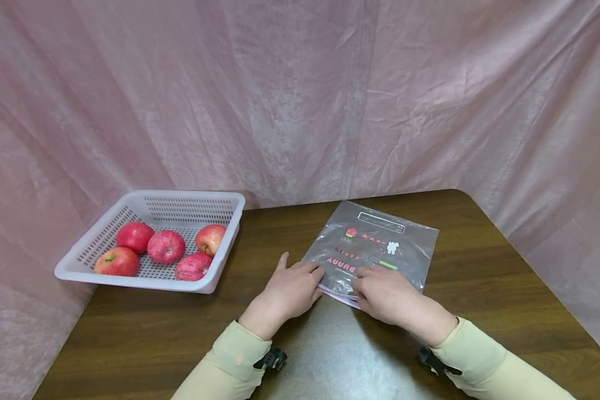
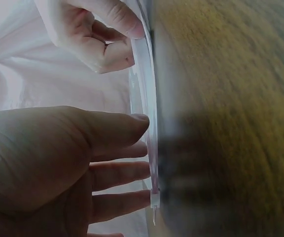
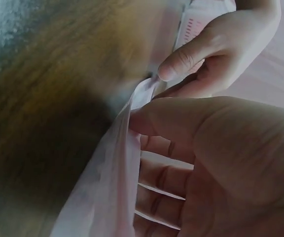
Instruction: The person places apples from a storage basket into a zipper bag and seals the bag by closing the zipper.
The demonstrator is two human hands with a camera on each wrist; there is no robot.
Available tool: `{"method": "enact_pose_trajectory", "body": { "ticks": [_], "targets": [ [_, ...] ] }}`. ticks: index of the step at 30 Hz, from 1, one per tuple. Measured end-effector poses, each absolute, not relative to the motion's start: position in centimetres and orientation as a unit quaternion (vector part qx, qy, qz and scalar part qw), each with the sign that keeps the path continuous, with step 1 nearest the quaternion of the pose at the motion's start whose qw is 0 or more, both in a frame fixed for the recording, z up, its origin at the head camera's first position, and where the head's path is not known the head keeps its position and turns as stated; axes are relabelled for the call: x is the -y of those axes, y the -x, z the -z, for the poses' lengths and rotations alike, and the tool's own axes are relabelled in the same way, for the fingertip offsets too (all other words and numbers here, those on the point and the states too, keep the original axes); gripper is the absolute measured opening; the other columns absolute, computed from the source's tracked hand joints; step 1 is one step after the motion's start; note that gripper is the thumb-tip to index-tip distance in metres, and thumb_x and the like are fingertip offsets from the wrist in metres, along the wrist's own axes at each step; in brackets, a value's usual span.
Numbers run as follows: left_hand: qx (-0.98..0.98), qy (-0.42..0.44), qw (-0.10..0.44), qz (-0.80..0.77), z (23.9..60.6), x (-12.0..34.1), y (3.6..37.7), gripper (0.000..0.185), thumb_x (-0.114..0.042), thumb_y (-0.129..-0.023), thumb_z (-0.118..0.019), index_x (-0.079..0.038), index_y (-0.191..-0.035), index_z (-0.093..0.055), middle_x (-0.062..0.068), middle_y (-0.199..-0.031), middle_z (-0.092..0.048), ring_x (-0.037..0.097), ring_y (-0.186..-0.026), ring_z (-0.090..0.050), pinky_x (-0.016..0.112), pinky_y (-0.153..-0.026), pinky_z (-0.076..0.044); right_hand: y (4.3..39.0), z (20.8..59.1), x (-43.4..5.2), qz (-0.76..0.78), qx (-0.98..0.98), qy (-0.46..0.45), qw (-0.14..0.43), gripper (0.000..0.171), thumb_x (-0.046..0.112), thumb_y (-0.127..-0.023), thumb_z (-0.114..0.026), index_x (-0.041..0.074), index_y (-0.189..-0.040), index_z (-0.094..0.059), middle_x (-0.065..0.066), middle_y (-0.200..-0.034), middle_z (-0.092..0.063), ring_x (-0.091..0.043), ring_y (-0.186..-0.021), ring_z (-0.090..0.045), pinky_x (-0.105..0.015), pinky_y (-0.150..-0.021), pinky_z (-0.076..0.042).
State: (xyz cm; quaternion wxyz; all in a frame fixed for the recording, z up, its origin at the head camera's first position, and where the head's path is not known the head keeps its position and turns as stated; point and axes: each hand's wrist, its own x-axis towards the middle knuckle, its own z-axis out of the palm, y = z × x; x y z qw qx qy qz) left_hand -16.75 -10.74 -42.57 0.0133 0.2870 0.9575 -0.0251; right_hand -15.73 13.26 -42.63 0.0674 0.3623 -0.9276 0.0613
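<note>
A clear plastic zip bag (image 1: 410, 244) with bunny and strawberry prints lies flat on the table, its pale zip edge towards me. My left hand (image 1: 292, 289) pinches the left end of that edge, the thumb at the strip and the other fingers spread over the bag. Farther right, my right hand (image 1: 387, 294) pinches the same edge between thumb and fingers. A small white slider (image 2: 155, 199) sits on the strip near the left fingertips. In the right wrist view, the edge of the bag (image 3: 115, 173) bows up beside the right thumb.
A white plastic basket (image 1: 150, 284) stands on the left of the table (image 1: 485, 311), with several red apples (image 1: 166, 246) inside. Pink curtain cloth (image 1: 300, 100) hangs behind the table and down both sides.
</note>
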Motion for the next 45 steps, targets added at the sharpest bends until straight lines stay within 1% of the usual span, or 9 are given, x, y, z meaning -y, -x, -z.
{"method": "enact_pose_trajectory", "body": {
  "ticks": [8, 17, 23, 27, 30, 34, 38, 41, 45],
  "targets": [
    [-0.955, -0.289, -0.073, 0.004, 42.5, 10.6, 17.0, 0.036, -0.038, -0.106, -0.076, -0.018, -0.136, -0.073, 0.004, -0.138, -0.072, 0.029, -0.125, -0.071, 0.067, -0.118, -0.041, 15.8, 41.8, -13.5, -0.073, 0.939, -0.332, 0.057, 0.031, 0.017, -0.087, -0.085, 0.026, -0.071, -0.06, 0.006, -0.068, -0.062, -0.024, -0.066, -0.066, -0.046, -0.055, -0.051],
    [-0.946, -0.286, -0.154, -0.011, 42.0, 10.4, 16.9, 0.038, -0.038, -0.104, -0.078, -0.015, -0.135, -0.075, 0.006, -0.132, -0.074, 0.027, -0.119, -0.074, 0.06, -0.112, -0.049, 15.8, 41.1, -13.3, -0.121, 0.943, -0.302, 0.069, 0.026, 0.013, -0.086, -0.076, 0.027, -0.073, -0.058, 0.014, -0.062, -0.054, -0.015, -0.055, -0.057, -0.041, -0.049, -0.045],
    [-0.94, -0.271, -0.206, -0.032, 42.0, 10.4, 17.1, 0.046, -0.036, -0.102, -0.082, -0.013, -0.141, -0.072, 0.012, -0.136, -0.068, 0.033, -0.119, -0.07, 0.056, -0.104, -0.054, 15.8, 40.5, -13.1, -0.153, 0.943, -0.292, 0.051, 0.023, 0.016, -0.086, -0.074, 0.027, -0.075, -0.057, 0.017, -0.062, -0.048, -0.008, -0.055, -0.047, -0.037, -0.048, -0.04],
    [-0.936, -0.248, -0.241, -0.068, 41.8, 10.3, 17.4, 0.056, -0.034, -0.099, -0.086, -0.014, -0.147, -0.067, 0.017, -0.139, -0.061, 0.037, -0.12, -0.065, 0.055, -0.1, -0.055, 16.0, 40.2, -12.9, -0.185, 0.94, -0.281, 0.052, 0.022, 0.015, -0.087, -0.072, 0.027, -0.076, -0.057, 0.017, -0.062, -0.048, -0.007, -0.057, -0.046, -0.035, -0.049, -0.039],
    [-0.931, -0.232, -0.266, -0.095, 41.6, 10.3, 17.5, 0.058, -0.03, -0.096, -0.089, -0.013, -0.147, -0.065, 0.02, -0.139, -0.057, 0.038, -0.116, -0.063, 0.052, -0.092, -0.057, 16.2, 39.9, -12.6, -0.202, 0.94, -0.271, 0.049, 0.02, 0.015, -0.089, -0.071, 0.027, -0.078, -0.059, 0.018, -0.063, -0.05, -0.007, -0.058, -0.048, -0.035, -0.05, -0.041],
    [-0.926, -0.218, -0.286, -0.115, 41.4, 10.1, 17.5, 0.047, -0.029, -0.095, -0.09, -0.008, -0.129, -0.065, 0.015, -0.12, -0.06, 0.034, -0.099, -0.062, 0.045, -0.077, -0.056, 16.3, 39.7, -12.4, -0.216, 0.941, -0.257, 0.05, 0.018, 0.014, -0.092, -0.07, 0.026, -0.08, -0.062, 0.018, -0.064, -0.053, -0.007, -0.058, -0.05, -0.034, -0.051, -0.042],
    [-0.932, -0.211, -0.269, -0.121, 41.1, 9.9, 17.3, 0.037, -0.033, -0.098, -0.086, -0.009, -0.111, -0.062, 0.006, -0.093, -0.061, 0.03, -0.083, -0.064, 0.041, -0.066, -0.053, 16.3, 39.6, -12.1, -0.227, 0.941, -0.243, 0.059, 0.018, 0.015, -0.091, -0.069, 0.027, -0.08, -0.061, 0.018, -0.062, -0.051, -0.007, -0.057, -0.049, -0.034, -0.051, -0.041],
    [-0.937, -0.208, -0.249, -0.132, 41.1, 9.7, 17.2, 0.035, -0.036, -0.101, -0.083, -0.011, -0.107, -0.06, 0.001, -0.081, -0.061, 0.027, -0.074, -0.065, 0.041, -0.06, -0.052, 16.3, 39.6, -11.8, -0.236, 0.94, -0.236, 0.067, 0.018, 0.015, -0.091, -0.069, 0.026, -0.079, -0.061, 0.018, -0.06, -0.049, -0.007, -0.056, -0.047, -0.034, -0.05, -0.039],
    [-0.934, -0.208, -0.246, -0.152, 41.2, 9.6, 17.2, 0.033, -0.034, -0.1, -0.084, -0.013, -0.106, -0.059, -0.004, -0.074, -0.064, 0.023, -0.067, -0.065, 0.04, -0.056, -0.05, 16.3, 39.5, -11.4, -0.247, 0.937, -0.232, 0.085, 0.02, 0.015, -0.093, -0.069, 0.025, -0.079, -0.06, 0.017, -0.058, -0.048, -0.008, -0.055, -0.046, -0.035, -0.05, -0.038]
  ]
}}
